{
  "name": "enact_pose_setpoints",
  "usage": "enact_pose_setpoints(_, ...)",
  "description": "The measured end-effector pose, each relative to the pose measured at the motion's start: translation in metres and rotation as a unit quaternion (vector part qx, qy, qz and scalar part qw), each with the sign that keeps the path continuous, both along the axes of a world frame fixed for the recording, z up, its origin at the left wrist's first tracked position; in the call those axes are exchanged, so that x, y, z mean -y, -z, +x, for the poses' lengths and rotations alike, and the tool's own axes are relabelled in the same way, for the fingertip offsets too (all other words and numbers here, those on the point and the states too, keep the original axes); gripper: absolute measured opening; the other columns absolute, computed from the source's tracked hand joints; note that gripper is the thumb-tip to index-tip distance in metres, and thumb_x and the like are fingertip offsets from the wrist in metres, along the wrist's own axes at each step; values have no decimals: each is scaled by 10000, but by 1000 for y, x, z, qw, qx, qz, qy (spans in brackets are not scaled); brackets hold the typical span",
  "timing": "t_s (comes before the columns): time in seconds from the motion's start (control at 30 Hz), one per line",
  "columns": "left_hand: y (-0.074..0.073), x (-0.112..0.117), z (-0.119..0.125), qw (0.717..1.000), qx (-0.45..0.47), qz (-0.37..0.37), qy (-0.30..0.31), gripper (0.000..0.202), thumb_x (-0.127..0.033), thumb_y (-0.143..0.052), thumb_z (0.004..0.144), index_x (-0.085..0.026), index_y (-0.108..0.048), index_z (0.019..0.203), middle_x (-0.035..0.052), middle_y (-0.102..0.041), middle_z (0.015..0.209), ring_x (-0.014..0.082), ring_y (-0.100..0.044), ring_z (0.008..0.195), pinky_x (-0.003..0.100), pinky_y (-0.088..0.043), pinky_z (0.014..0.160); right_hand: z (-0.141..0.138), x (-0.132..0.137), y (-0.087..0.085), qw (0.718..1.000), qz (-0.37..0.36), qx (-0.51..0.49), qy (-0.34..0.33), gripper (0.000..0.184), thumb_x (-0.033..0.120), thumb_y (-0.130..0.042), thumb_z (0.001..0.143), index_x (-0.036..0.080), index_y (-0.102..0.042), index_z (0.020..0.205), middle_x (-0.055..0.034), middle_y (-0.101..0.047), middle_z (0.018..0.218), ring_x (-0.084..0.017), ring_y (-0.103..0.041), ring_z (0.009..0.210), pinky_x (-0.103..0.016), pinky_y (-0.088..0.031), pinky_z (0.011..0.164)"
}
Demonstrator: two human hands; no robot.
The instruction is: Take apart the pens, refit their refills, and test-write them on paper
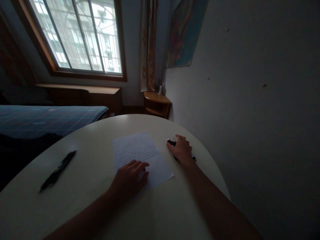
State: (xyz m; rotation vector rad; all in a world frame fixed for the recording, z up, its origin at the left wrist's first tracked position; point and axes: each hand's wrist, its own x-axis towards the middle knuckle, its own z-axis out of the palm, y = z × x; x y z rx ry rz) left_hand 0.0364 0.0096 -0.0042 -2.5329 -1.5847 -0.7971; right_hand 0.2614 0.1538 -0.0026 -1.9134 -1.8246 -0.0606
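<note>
A sheet of paper [140,150] with handwritten lines lies on a round white table [95,140]. My left hand [130,178] rests flat on the sheet's near left corner, fingers stretched out. My right hand [182,150] lies over a dark pen [171,142] to the right of the sheet, fingers curled on it; only the pen's ends show. A second black pen [58,170] lies apart on the table's left side.
The table stands close to a grey wall [250,100] on the right. Beyond it are a bed with a blue checked cover [45,120], a small wooden corner shelf [157,103], a barred window [82,36] and a curtain [148,43].
</note>
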Motion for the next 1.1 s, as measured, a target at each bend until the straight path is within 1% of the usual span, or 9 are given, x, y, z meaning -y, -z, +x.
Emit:
enact_pose_setpoints(0.2, 2, 0, 0, 1000, -3, -1, -4, 208, -227, -507, 888, -215, -642, 1045, 51, -717, 964, 210, -665, 897, 381, -571, 777, -2, -4, 2, 1000, -20, -14, -2, 659, 453, -645, 804, 126, -453, 1344, -216, -541, 1297, -353, -550, 1127, -432, -433, 879)
enact_pose_setpoints(0.3, 2, 0, 0, 1000, -3, -1, -1, 190, -229, -508, 887, -213, -652, 1010, 51, -718, 954, 211, -666, 890, 384, -572, 781, -2, -7, 4, 1000, -23, -15, -1, 667, 432, -675, 792, 111, -451, 1333, -217, -555, 1277, -343, -558, 1123, -413, -432, 883)
enact_pose_setpoints(0.5, 0, 1, 1, 1000, -4, -2, -9, 202, -235, -500, 892, -216, -650, 1025, 51, -719, 960, 208, -668, 892, 373, -572, 768, 1, -14, 6, 1000, -9, -26, -12, 598, 417, -692, 794, 103, -504, 1267, -191, -606, 1218, -327, -572, 1097, -392, -425, 881)
enact_pose_setpoints(0.63, -1, 1, 2, 1000, -8, -3, -8, 195, -243, -503, 895, -217, -648, 1024, 53, -716, 957, 203, -663, 887, 365, -568, 776, 4, -16, 5, 999, -2, -34, -19, 606, 422, -694, 793, 88, -513, 1264, -186, -626, 1190, -317, -575, 1089, -381, -421, 881)
enact_pose_setpoints(0.8, -3, 1, 3, 1000, -13, -6, -2, 184, -235, -498, 893, -217, -651, 994, 52, -713, 940, 201, -656, 873, 354, -566, 758, 7, -15, 3, 999, 8, -28, -36, 536, 459, -685, 796, 134, -572, 1207, -148, -651, 1142, -302, -594, 1053, -373, -424, 865)
enact_pose_setpoints(1.0, -4, 0, 5, 1000, -13, 1, 1, 157, -226, -506, 886, -217, -650, 949, 47, -709, 915, 191, -649, 860, 337, -559, 754, 7, -11, -2, 1000, 10, -11, -18, 511, 528, -666, 791, 161, -613, 1144, -133, -647, 1129, -291, -617, 979, -369, -430, 794)
enact_pose_setpoints(1.1, -3, -1, 6, 1000, 1, 2, -5, 148, -222, -513, 885, -214, -648, 946, 47, -709, 919, 198, -647, 867, 345, -555, 751, 3, -9, -7, 1000, 19, 3, -24, 480, 514, -648, 809, 163, -626, 1136, -132, -648, 1130, -293, -616, 970, -389, -424, 816)
